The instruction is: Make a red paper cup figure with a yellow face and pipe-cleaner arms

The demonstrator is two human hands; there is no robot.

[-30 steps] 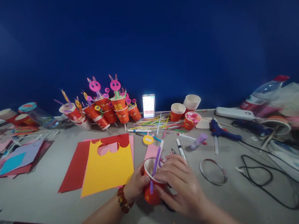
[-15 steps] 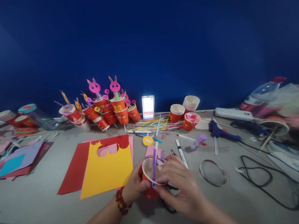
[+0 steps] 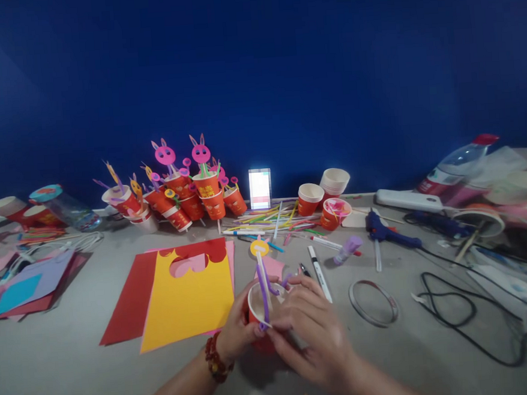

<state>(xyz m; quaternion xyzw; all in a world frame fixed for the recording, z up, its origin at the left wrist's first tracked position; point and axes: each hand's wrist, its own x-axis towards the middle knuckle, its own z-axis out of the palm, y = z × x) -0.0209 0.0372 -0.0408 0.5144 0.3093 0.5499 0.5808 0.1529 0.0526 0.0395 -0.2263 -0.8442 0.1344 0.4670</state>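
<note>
A red paper cup (image 3: 261, 340) with a white rim stands tilted near the front of the table, and my left hand (image 3: 237, 327) is wrapped round its left side. Purple strips (image 3: 264, 294) and a white stick (image 3: 266, 281) rise out of the cup's mouth. At the cup's right rim my right hand (image 3: 315, 323) has its thumb and forefinger pinched near the lower end of the purple strip. The pinched spot is partly hidden by the fingers. Just behind the cup are a round yellow piece (image 3: 258, 248) and pink paper (image 3: 272, 266).
Yellow (image 3: 187, 305) and red sheets (image 3: 128, 297) lie left of the cup. Decorated red cups (image 3: 213, 205) line the back. On the right are a marker (image 3: 319, 275), glue stick (image 3: 347, 250), wire ring (image 3: 373, 303), blue glue gun (image 3: 390, 234) and black cable (image 3: 463, 346).
The white stick and purple strips in the cup now lean further left and back, toward the yellow piece. My right fingers have shifted slightly left. My left hand still holds the cup.
</note>
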